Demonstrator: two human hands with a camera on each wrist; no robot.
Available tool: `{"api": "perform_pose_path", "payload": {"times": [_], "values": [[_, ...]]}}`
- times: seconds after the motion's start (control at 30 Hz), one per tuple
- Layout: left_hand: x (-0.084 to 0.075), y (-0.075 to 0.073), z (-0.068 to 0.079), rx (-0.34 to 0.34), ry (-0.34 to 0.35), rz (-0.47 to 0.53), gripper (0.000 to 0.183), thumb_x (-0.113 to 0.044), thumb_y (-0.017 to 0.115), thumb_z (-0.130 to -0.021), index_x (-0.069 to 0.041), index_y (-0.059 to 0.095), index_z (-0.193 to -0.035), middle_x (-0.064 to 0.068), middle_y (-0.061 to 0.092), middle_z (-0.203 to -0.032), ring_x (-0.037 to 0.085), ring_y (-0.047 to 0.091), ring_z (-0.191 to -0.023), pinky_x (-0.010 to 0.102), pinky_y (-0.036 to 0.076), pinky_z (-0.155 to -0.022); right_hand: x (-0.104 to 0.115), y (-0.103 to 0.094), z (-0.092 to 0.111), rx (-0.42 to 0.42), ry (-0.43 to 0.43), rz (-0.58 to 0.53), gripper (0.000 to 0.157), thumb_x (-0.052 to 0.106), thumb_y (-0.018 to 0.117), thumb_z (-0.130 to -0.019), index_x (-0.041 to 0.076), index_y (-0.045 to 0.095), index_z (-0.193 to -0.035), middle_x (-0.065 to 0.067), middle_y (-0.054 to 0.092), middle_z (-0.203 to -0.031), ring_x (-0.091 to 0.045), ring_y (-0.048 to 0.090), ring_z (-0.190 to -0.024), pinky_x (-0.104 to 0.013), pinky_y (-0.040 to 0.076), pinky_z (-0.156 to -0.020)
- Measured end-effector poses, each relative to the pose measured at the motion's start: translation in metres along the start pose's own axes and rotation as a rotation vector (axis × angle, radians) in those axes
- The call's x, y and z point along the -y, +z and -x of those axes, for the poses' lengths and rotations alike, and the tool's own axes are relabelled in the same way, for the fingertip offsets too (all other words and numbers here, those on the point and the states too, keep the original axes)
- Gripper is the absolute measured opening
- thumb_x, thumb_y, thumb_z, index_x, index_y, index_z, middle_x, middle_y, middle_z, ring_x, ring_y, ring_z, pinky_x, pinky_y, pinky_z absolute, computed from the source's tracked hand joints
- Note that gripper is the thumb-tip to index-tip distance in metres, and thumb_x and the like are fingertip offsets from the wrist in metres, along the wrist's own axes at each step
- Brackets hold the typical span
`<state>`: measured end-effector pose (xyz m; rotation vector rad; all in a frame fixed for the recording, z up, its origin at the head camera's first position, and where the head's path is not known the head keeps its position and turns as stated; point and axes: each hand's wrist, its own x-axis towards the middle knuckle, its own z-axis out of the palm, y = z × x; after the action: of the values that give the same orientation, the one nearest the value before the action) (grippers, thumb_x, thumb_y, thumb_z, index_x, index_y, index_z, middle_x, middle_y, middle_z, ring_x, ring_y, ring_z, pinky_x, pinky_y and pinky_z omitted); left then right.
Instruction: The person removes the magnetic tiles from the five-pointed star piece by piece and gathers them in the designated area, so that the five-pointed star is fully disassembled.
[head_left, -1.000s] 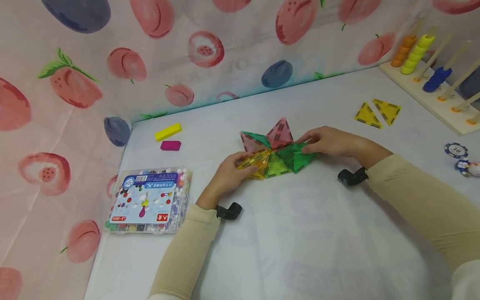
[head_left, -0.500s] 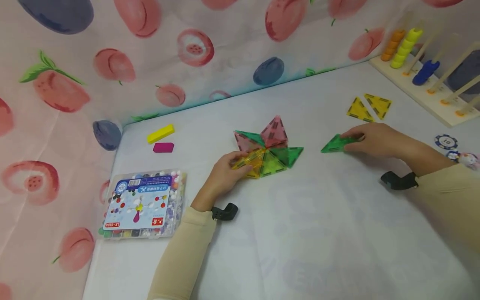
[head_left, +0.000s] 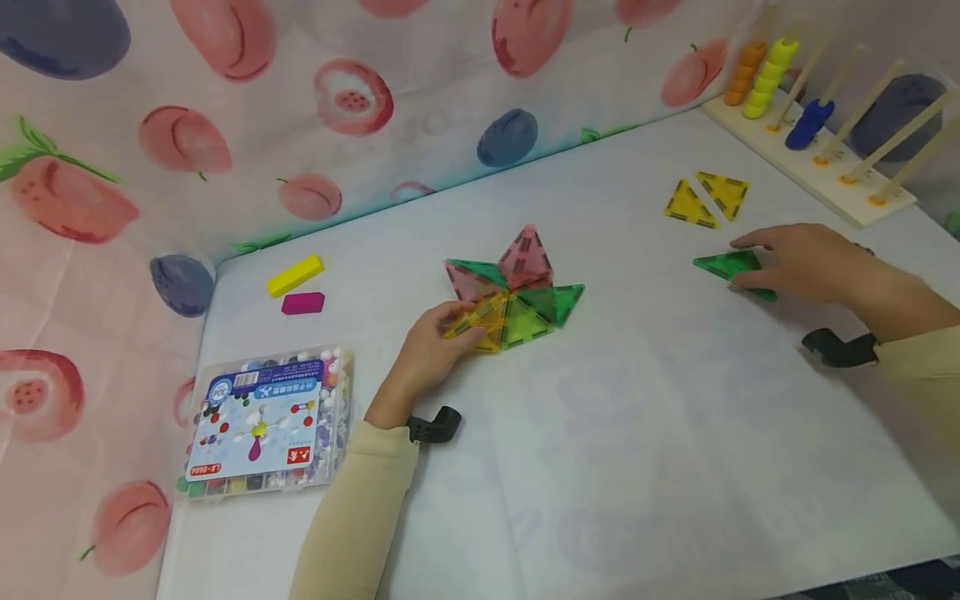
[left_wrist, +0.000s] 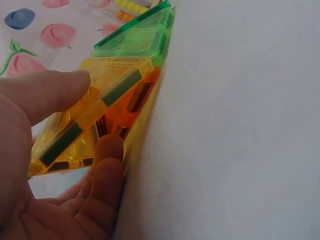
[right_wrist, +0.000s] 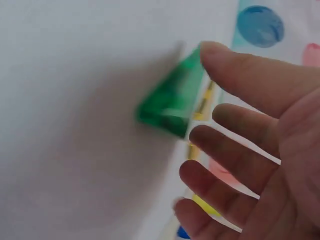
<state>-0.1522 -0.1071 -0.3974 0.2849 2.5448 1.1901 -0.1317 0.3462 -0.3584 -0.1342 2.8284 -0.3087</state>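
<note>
The likeliest trouble sits under your right hand: its fingers are spread and only the thumb lies over the green tile, so a careless sweep could drag or spin it. I can't tell whether the tile lies flat on the table or just above it; the right wrist view is blurred there. If it is up, so loose a hold could let it drop. The yellow tiles lie near, beyond your fingers, and a wide reach could knock them out of line.

Your left hand pinches the amber tile at the near left of the cluster, thumb on top and fingertips beneath. Squeezing or lifting there could, I judge, part the edges or shift the whole cluster, since nothing holds its far side.

The green tile is well apart from the cluster, to its right. Its sharp tip points left, towards the cluster, and its long axis runs from that tip to a corner under your hand, slanting slightly nearer you. The cluster is longest from the amber tile to its green point at the right, while the pink tile points away from you
</note>
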Motion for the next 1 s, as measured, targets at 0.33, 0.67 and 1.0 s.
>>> {"api": "perform_pose_path", "payload": {"times": [0.33, 0.67, 1.0], "values": [[0.000, -0.003, 0.001, -0.013, -0.003, 0.013, 0.046, -0.044, 0.062, -0.080, -0.024, 0.054, -0.120, -0.002, 0.048, -0.121, 0.015, 0.042, -0.108, 0.039, 0.034, -0.090, -0.035, -0.007, -0.021, 0.001, 0.062, 0.089, 0.075, 0.059, 0.051, -0.081, -0.001, 0.045, -0.125, -0.035, 0.045, -0.117, -0.052, 0.040, -0.102, -0.058, 0.034, -0.078], [0.000, -0.004, 0.000, -0.013, 0.005, 0.015, 0.048, -0.045, 0.062, -0.079, -0.024, 0.053, -0.122, -0.001, 0.048, -0.123, 0.016, 0.042, -0.106, 0.039, 0.035, -0.089, -0.061, -0.017, -0.035, -0.003, 0.163, 0.082, 0.072, 0.054, 0.053, -0.082, -0.003, 0.043, -0.125, -0.039, 0.041, -0.115, -0.044, 0.046, -0.085, -0.054, 0.035, -0.070], [0.000, -0.003, -0.001, -0.003, 0.009, 0.024, 0.046, -0.044, 0.062, -0.080, -0.025, 0.053, -0.121, -0.002, 0.048, -0.122, 0.016, 0.042, -0.107, 0.039, 0.034, -0.089, -0.069, -0.013, -0.043, -0.018, 0.237, 0.010, 0.068, 0.046, 0.056, -0.084, -0.003, 0.040, -0.128, -0.037, 0.040, -0.115, -0.040, 0.039, -0.085, -0.055, 0.033, -0.073]]}}
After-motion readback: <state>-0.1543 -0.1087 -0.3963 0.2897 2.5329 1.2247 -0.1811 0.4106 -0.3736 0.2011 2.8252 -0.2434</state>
